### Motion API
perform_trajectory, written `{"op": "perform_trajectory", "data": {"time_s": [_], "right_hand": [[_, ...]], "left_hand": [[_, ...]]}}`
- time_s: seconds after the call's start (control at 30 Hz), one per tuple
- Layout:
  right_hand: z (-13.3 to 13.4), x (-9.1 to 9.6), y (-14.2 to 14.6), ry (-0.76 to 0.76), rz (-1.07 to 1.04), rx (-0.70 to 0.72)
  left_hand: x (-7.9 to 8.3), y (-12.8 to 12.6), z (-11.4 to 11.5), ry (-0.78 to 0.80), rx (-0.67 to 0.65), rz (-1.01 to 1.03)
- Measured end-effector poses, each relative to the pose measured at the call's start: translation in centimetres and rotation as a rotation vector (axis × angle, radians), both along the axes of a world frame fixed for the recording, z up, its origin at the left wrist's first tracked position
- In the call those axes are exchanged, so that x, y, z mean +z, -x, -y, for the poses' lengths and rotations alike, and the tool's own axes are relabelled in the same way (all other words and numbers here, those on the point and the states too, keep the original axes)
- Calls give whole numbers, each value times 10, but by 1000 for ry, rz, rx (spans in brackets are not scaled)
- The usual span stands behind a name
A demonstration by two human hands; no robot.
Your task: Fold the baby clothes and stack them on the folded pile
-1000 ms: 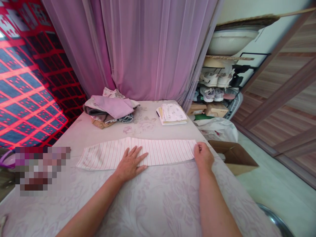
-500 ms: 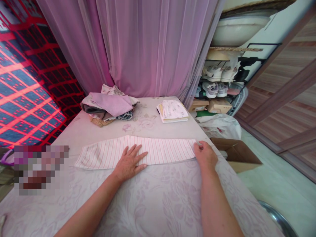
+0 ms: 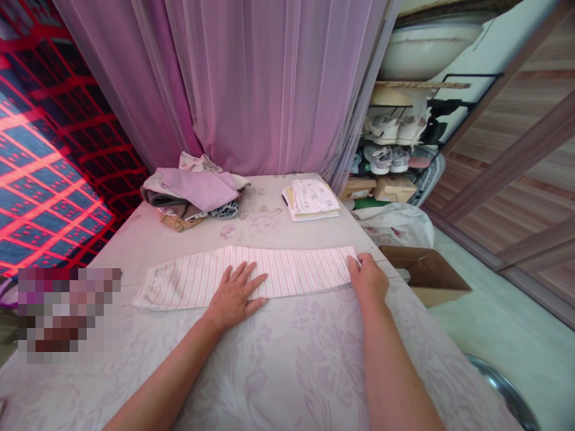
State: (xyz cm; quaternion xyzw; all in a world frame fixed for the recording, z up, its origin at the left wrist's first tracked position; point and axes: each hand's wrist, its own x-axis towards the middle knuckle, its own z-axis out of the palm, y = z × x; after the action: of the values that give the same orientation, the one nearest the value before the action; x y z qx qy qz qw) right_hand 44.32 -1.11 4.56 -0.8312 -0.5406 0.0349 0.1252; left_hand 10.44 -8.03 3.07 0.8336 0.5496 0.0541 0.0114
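Note:
A pair of white trousers with pink stripes point(image 3: 179, 278) lies flat across the surface, folded lengthwise into a long strip. The gathered, wider end points left and the narrow end right. My left hand point(image 3: 233, 296) rests palm down on the middle of the cloth, fingers spread. At the narrow right end, my right hand point(image 3: 369, 280) has its thumb and fingers closed on the edge of the trousers; part of that edge is hidden by the fingers.
A floral sheet point(image 3: 287, 359) covers the surface. Behind lie a clothes heap point(image 3: 193, 188) in a wicker basket and a folded stack point(image 3: 312, 200). Right of the edge are a cardboard box point(image 3: 424, 269), a shoe rack point(image 3: 395, 129) and a metal basin point(image 3: 503, 386). A purple curtain point(image 3: 269, 84) hangs behind.
The view has shifted slightly. My right hand has turned a little at the narrow end, keeping its grip. My left hand stays flat on the cloth.

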Motion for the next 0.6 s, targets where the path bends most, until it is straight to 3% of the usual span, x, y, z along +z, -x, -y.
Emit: {"op": "perform_trajectory", "data": {"time_s": [0.3, 0.4, 0.5, 0.6], "right_hand": [[-4, -5, -3, -20, -89, -69], [-2, -9, -7, -118, -89, -41], [0, -8, -5, -319, -51, 63], [3, -2, 14, -442, 1, 238]], "left_hand": [[2, -2, 1, 48, 17, 51], [0, 1, 1, 55, 29, 171], [-4, 8, 1, 21, 123, 403], [-7, 13, 0, -50, 280, 627]]}}
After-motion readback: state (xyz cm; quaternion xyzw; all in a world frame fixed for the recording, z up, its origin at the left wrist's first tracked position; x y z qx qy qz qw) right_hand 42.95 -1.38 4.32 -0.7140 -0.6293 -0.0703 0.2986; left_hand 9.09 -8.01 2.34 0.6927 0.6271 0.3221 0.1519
